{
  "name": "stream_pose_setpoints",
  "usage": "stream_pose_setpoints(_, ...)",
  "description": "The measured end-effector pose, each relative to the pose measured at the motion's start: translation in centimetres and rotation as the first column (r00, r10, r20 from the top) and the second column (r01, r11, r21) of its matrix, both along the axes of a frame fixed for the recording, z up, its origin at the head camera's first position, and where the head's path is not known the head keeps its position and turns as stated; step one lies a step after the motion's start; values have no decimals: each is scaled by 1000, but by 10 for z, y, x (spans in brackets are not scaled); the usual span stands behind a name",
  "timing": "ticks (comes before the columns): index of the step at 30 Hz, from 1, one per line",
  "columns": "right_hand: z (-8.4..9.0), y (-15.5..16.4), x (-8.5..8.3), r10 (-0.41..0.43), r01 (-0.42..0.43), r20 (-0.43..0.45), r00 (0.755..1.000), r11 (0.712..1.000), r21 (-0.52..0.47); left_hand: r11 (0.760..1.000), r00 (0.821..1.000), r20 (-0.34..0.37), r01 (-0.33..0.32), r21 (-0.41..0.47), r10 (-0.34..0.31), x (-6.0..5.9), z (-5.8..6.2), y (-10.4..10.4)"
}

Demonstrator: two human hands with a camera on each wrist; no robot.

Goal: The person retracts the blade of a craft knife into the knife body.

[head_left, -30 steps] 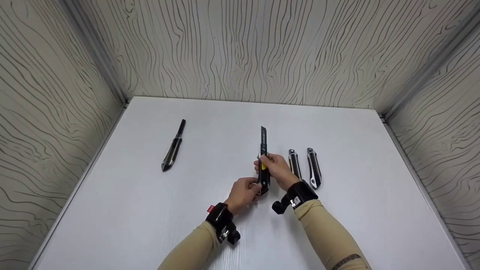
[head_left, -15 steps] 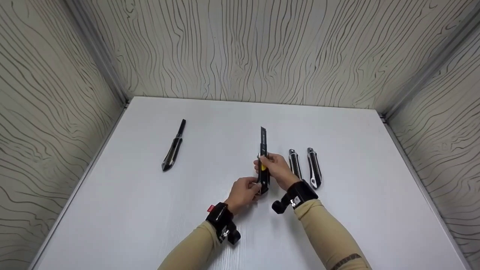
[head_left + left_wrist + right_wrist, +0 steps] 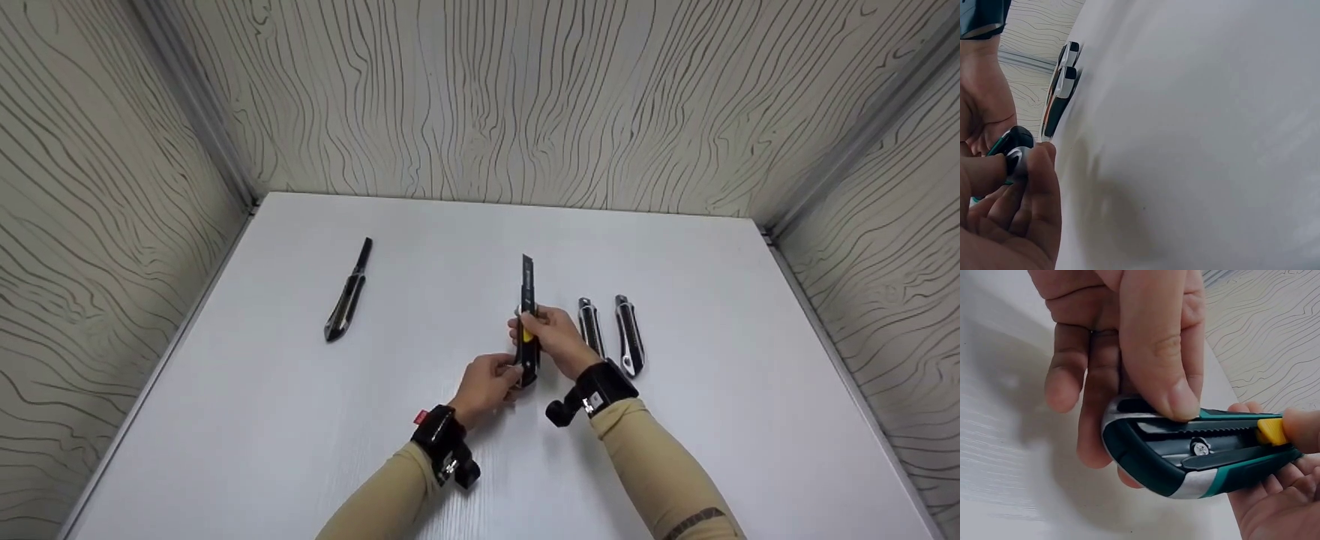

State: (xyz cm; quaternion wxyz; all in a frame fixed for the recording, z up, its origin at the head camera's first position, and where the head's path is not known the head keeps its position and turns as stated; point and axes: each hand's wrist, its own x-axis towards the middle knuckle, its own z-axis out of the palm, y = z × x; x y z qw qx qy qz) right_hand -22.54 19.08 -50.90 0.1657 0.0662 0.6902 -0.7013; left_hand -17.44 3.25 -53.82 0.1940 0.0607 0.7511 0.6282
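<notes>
A utility knife [image 3: 529,352], dark with green and silver trim, is held upright in the head view, its blade [image 3: 528,271] extended away from me. My right hand [image 3: 559,339] grips the handle from the right. Its thumb presses the yellow slider [image 3: 1273,432], as the right wrist view shows. My left hand [image 3: 487,384] pinches the butt end of the handle between thumb and fingers, seen close in the left wrist view. Beyond the right hand lie two more utility knives, one nearer [image 3: 590,327] and partly hidden by the right wrist, one farther right [image 3: 630,336]; neither shows a long blade.
Far to the left, another utility knife [image 3: 346,306] lies with its dark blade out, pointing to the back. White table [image 3: 247,420] spreads under everything, bounded by wood-patterned panels [image 3: 480,105] behind and at both sides. Each wrist wears a black camera band.
</notes>
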Motion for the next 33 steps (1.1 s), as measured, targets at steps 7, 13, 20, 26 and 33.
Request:
stream_pose_setpoints(7, 5, 0, -1, -26, 25, -11, 1000, 1000, -7, 984, 999, 29, 34, 174, -40, 6, -4, 0)
stream_pose_setpoints(13, 3, -1, 0, -51, 52, 37, 998, 998, -28, 987, 1000, -20, 14, 159, -11, 5, -5, 1)
stream_pose_setpoints(20, -2, -6, -1, -75, 78, 63, 995, 996, -46, 991, 1000, -7, -7, 137, 8, 4, -4, 2)
stream_pose_setpoints(26, -3, -8, 1, -82, 84, 54, 995, 996, -23, 991, 1000, -12, 6, 131, -5, 6, -4, 0)
stream_pose_setpoints(33, -1, -10, 3, -69, 70, 47, 996, 997, -15, 992, 1000, -2, 11, 122, -11, 6, -3, -1)
